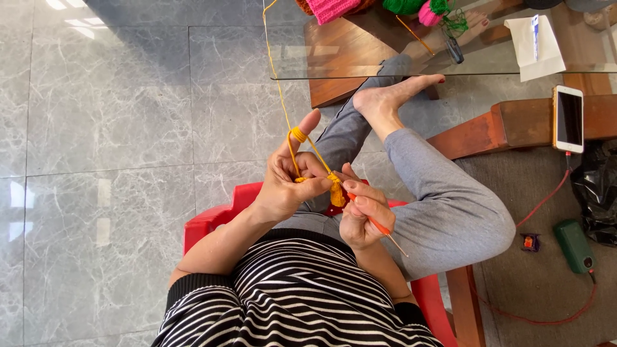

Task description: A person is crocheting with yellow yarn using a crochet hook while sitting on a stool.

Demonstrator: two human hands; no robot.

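My left hand [289, 180] pinches a small orange crochet piece [336, 193] between thumb and fingers. Orange yarn [277, 83] is wound around its raised index finger and runs up toward the glass table. My right hand [361, 215] grips an orange-handled crochet hook [379, 226], its tip at the crochet piece and its metal end pointing down to the right. Both hands meet above my lap, over grey trousers [443, 205] and a striped black-and-white top.
I sit on a red plastic chair [205, 225] on grey marble tiles. A glass-topped wooden table [360, 58] ahead holds pink and green yarn, scissors and paper. A phone [568, 118] lies on a wooden armrest, its red cable leading to a green box [574, 245].
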